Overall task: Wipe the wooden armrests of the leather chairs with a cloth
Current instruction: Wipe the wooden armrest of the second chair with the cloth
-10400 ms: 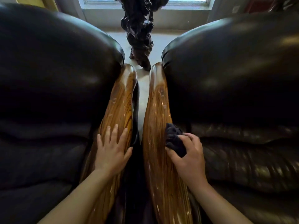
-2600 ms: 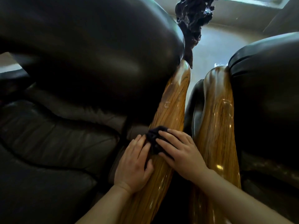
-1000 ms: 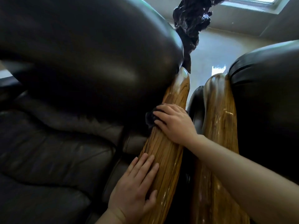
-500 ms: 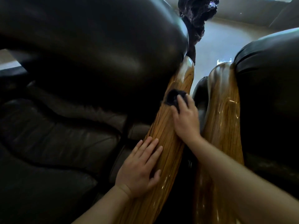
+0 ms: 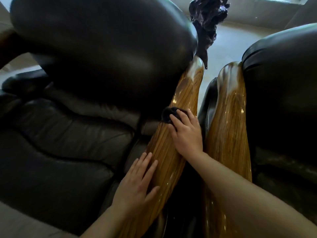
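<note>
Two glossy wooden armrests run side by side between two dark leather chairs. My right hand [image 5: 187, 134] presses a small dark cloth [image 5: 169, 114] onto the left chair's armrest [image 5: 187, 90], about midway along it; most of the cloth is under my fingers. My left hand [image 5: 137, 184] lies flat with spread fingers on the near inner side of the same armrest. The right chair's armrest [image 5: 229, 117] is untouched, and my right forearm crosses over its near end.
The left leather chair [image 5: 82, 66] fills the left half of the view and the right leather chair [image 5: 283, 83] the right edge. A dark gnarled carved piece [image 5: 205, 19] stands behind the armrests on a pale floor [image 5: 226, 40]. The gap between the armrests is narrow.
My right hand slid the cloth back toward me along the left armrest, from near the far end to its middle. My left hand stayed resting on the near part.
</note>
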### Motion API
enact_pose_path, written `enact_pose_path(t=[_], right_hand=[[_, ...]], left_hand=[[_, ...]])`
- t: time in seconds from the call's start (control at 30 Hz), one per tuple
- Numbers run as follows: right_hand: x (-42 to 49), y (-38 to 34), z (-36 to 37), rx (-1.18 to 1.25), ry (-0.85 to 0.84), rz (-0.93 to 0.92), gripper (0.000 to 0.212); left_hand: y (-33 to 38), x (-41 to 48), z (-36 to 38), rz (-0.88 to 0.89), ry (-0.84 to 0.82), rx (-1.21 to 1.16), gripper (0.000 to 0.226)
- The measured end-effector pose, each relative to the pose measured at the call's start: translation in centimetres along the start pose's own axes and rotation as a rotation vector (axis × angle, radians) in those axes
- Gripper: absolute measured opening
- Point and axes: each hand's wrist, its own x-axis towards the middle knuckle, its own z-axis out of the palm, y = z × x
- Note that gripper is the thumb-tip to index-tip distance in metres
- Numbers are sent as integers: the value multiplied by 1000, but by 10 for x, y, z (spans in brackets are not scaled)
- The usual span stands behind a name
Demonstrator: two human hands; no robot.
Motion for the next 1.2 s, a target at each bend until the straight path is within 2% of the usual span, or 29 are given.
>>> enact_pose_path(t=[0.1,0.17,0.23,0.27,0.3,0.4,0.47,0.5,0.57,0.67,0.77,0.83,0.9,0.97,1.03,1.1,1.13,1.2], right_hand=[[-53,-10,9,-112,-29,-252,46],[-80,-1,10,-161,-128,-487,46],[-69,16,0,-208,-223,-665,48],[-54,22,-4,-234,-224,-685,49],[-36,24,-8,-237,-207,-627,50],[3,9,-11,-165,-114,-252,52],[-7,-13,-2,-143,-67,-167,53],[-23,-23,6,-136,-57,-219,53],[-67,-33,19,-122,-87,-471,50],[-126,-17,32,-94,-241,-867,44],[-111,6,25,-113,-303,-1137,40],[-83,7,14,-107,-235,-1040,36],[-59,-3,4,-60,-88,-794,29],[-51,-24,-3,64,-21,-537,26],[-49,-48,-9,400,-78,-295,21],[-54,-69,-16,846,-235,-40,15],[-61,-72,-17,906,-279,-30,17],[-82,-68,-7,697,-318,-278,26]], left_hand=[[-1,-11,0,-22,3,20,77],[5,-10,0,-25,9,19,79],[8,-10,1,-27,3,37,78],[9,-11,1,-30,-3,53,77],[9,-12,1,-34,-10,64,76],[12,-22,-1,-69,-26,54,72],[15,-35,0,-114,-10,50,70],[17,-44,1,-129,-11,48,69],[21,-63,5,-170,-18,35,67],[27,-92,8,-266,-18,19,61],[33,-110,13,-222,-30,-3,58],[35,-112,13,-192,-39,-38,59],[35,-107,10,-204,-5,-72,56],[36,-102,7,-216,27,-92,51],[34,-99,5,-230,42,-112,49],[31,-99,9,-259,51,-138,50],[30,-101,13,-271,53,-151,51],[30,-105,20,-269,48,-161,52]])
